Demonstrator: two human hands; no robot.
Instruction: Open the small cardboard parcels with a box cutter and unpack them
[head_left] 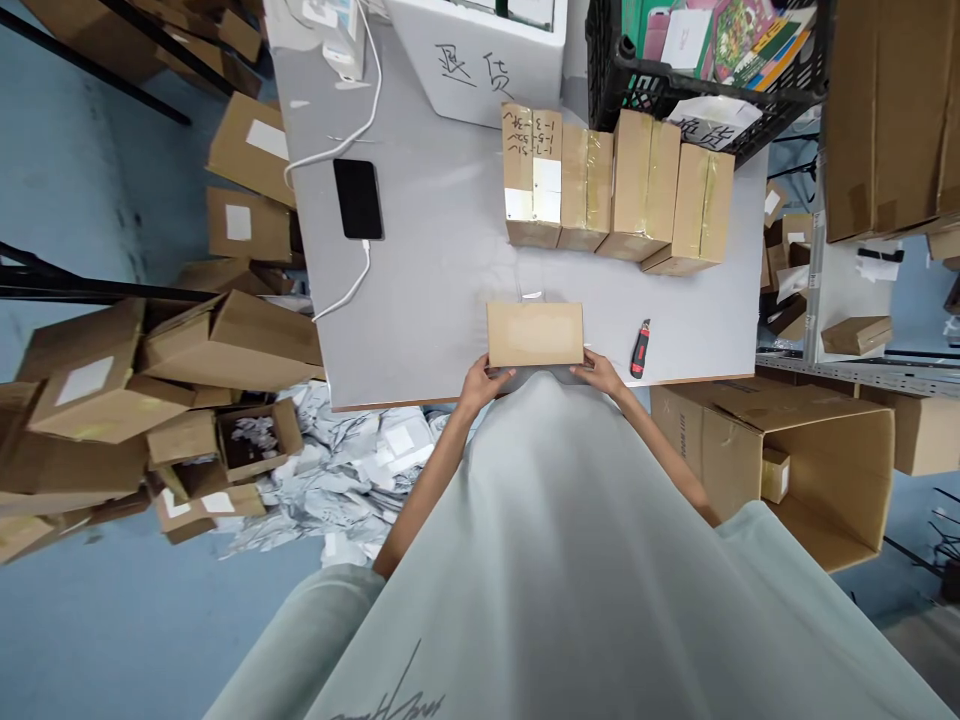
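A small brown cardboard box [535, 333] lies flat on the grey table [435, 280] near its front edge. My left hand [482, 383] grips the box's near left corner, fingers curled against it. My right hand [600, 372] holds the near right corner the same way. A red and black utility knife [640, 349] lies on the table just right of my right hand. Behind the box stands a row of several taped cardboard boxes [615, 185], the leftmost with handwriting on it.
A black phone [358, 198] on a white cable lies at the table's left. A white bin [480, 50] and a black crate [705, 60] stand at the back. An open carton [817, 470] sits on the floor right; piled boxes [150, 380] and torn packaging left.
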